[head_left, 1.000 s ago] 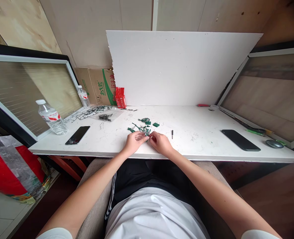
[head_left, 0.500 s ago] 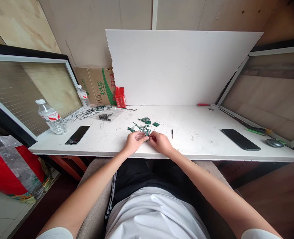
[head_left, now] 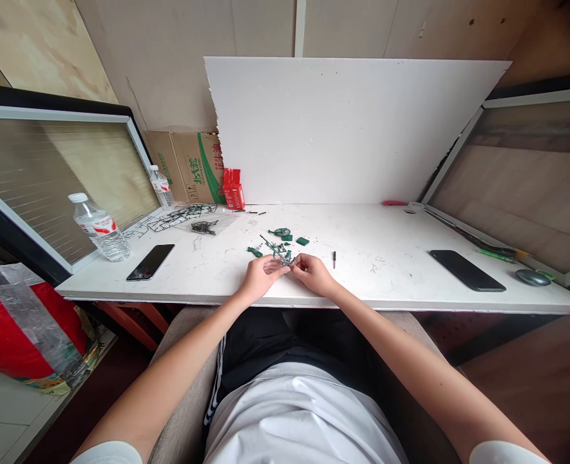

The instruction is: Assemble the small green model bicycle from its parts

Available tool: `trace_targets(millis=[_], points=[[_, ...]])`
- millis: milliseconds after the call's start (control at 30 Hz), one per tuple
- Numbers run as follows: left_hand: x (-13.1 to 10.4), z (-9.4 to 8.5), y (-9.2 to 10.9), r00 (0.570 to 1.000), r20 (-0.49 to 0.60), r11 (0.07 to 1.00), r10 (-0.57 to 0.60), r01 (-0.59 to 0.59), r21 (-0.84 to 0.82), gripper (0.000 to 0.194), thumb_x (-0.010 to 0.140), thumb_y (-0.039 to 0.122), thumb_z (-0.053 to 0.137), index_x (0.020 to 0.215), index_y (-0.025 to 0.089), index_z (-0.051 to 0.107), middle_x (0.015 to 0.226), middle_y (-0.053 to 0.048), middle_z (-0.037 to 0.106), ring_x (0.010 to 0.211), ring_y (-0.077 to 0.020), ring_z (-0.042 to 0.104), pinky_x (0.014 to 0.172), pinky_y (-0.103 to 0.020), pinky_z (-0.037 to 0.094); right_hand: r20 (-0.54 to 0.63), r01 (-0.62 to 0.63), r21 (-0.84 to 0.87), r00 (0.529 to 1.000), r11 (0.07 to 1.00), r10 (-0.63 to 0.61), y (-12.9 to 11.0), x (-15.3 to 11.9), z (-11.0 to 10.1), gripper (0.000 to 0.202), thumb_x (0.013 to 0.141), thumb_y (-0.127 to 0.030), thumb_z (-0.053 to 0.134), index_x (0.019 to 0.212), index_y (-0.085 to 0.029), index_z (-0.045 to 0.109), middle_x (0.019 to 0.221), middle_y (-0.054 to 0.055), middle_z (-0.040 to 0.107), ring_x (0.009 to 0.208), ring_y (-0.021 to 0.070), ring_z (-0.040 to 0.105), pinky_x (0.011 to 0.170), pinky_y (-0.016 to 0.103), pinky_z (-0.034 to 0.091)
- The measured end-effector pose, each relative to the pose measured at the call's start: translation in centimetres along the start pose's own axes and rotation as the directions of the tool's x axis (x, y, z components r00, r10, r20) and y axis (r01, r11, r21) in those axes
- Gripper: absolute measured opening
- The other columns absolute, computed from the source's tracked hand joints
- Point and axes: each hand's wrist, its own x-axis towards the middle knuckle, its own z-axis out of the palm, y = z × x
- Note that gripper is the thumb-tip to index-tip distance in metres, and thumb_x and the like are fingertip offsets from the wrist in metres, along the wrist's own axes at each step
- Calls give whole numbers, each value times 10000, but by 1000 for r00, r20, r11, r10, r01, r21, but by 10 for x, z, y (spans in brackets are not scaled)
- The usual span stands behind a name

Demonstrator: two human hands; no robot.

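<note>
Near the front edge of the white table, my left hand (head_left: 261,277) pinches a small green and grey assembly (head_left: 283,258) between thumb and fingers. My right hand (head_left: 312,273) is closed at the right side of the same assembly, its fingertips touching it; any small part in them is too small to make out. Just beyond my hands lie loose green pieces: a round one (head_left: 279,232), a flat rectangular one (head_left: 303,241) and a small one (head_left: 254,251) to the left. A short black stick-like tool (head_left: 334,260) lies right of them.
On the left are a black phone (head_left: 150,262), a water bottle (head_left: 102,229), dark part frames (head_left: 178,218) and a clear bag of dark parts (head_left: 204,227). A red box (head_left: 233,189) stands behind. A black device (head_left: 467,270) and a grey mouse (head_left: 532,277) lie right.
The assembly has turned slightly between my fingers. My right hand has shifted a little, its fingertips slightly higher and further right.
</note>
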Motion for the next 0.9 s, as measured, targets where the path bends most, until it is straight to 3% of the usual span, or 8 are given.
trace_targets(millis=[233, 533, 767, 900], points=[[-1, 1, 7, 999, 36, 1000, 1, -1, -9, 491, 714, 470, 970, 1038, 148, 790, 1125, -156, 830, 1071, -304, 804, 1043, -465, 633, 50, -32, 83, 998, 996, 28, 2, 1, -3, 215, 858, -417, 656, 857, -209, 600, 713, -21, 575, 629, 141, 448, 603, 281, 353], [0, -2, 2, 998, 59, 1000, -5, 4, 13, 514, 706, 488, 967, 1050, 147, 794, 1130, -159, 823, 1078, -321, 796, 1013, -463, 631, 69, -11, 129, 998, 992, 2, 6, 3, -3, 176, 864, -374, 626, 883, -199, 629, 854, 23, 693, 761, 172, 602, 734, 310, 454], [2, -3, -3, 998, 62, 1000, 5, -4, -15, 527, 683, 454, 982, 1067, 151, 785, 1116, -160, 823, 1095, -323, 792, 1045, -480, 614, 74, -12, 179, 997, 984, -1, 6, 3, -3, 126, 849, -323, 609, 879, -203, 632, 847, 17, 698, 764, 170, 615, 732, 302, 466], [2, -3, -3, 998, 64, 1000, 15, -15, -2, 528, 710, 450, 968, 1098, 151, 772, 1141, -160, 819, 1094, -307, 792, 1036, -457, 620, 68, -24, 176, 998, 984, 12, 6, 3, -2, 179, 865, -379, 631, 892, -201, 635, 830, 13, 683, 721, 160, 576, 667, 286, 435]])
